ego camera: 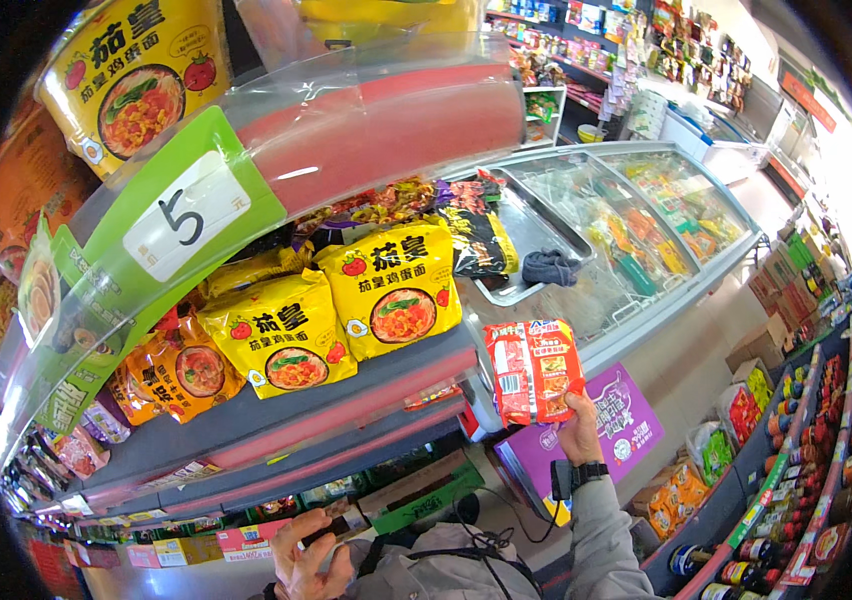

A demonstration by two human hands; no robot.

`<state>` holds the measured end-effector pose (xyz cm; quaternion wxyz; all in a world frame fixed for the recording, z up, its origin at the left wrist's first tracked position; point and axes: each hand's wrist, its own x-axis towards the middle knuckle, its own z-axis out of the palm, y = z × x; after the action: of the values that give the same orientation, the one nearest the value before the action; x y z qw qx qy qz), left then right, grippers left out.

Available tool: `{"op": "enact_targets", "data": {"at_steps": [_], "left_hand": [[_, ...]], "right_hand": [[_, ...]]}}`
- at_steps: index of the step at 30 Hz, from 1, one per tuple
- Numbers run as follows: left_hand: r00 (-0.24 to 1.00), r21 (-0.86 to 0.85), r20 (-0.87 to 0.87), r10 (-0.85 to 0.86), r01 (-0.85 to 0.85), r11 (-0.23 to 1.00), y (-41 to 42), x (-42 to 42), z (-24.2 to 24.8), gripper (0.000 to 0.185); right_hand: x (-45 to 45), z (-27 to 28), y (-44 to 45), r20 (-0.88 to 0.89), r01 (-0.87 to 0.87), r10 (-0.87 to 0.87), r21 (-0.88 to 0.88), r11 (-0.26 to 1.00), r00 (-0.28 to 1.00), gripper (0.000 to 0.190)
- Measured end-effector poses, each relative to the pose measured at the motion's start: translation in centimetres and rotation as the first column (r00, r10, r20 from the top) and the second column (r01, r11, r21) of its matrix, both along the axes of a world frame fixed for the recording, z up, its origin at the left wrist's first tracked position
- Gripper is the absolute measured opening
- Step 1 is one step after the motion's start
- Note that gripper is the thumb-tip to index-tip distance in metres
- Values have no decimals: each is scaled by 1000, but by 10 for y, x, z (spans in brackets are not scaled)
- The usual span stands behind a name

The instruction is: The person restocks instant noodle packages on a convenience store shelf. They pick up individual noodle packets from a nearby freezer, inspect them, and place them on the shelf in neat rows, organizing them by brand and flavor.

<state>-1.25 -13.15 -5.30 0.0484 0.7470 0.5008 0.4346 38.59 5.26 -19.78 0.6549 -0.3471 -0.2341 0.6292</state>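
Observation:
My right hand grips the lower right corner of a red instant noodle packet, which shows panels of print, food pictures and a barcode. The packet is held up between the shelf end and the chest freezer. Low in the view, my left hand is raised before my body with its fingers curled. A dark, partly blurred object shows between its thumb and fingers; whether the hand holds it is unclear. On the shelf stand yellow noodle packets, orange packets and a black packet.
A clear-fronted price strip with a green sign runs above the packets. Beyond the shelf end stands a glass-topped chest freezer, with a metal tray and a grey cloth on it. A purple box is below my right hand. Jars line the right shelf.

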Motion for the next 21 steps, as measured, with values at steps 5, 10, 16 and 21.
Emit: {"op": "enact_targets", "data": {"at_steps": [5,10,16,21], "left_hand": [[998,-52,-9,68,-69,996,-4,6,5,39],[982,-9,46,185,-184,983,3,10,13,31],[896,107,-94,435,-425,899,20,-16,53,36],[831,187,-33,556,-541,820,66,-64,92,34]], "right_hand": [[5,-39,39,57,-57,63,-98,994,996,40],[11,-61,68,-21,-99,97,-112,989,995,31],[14,-61,79,165,10,12,-132,991,986,25],[31,-64,72,449,296,-212,-125,947,868,56]]}}
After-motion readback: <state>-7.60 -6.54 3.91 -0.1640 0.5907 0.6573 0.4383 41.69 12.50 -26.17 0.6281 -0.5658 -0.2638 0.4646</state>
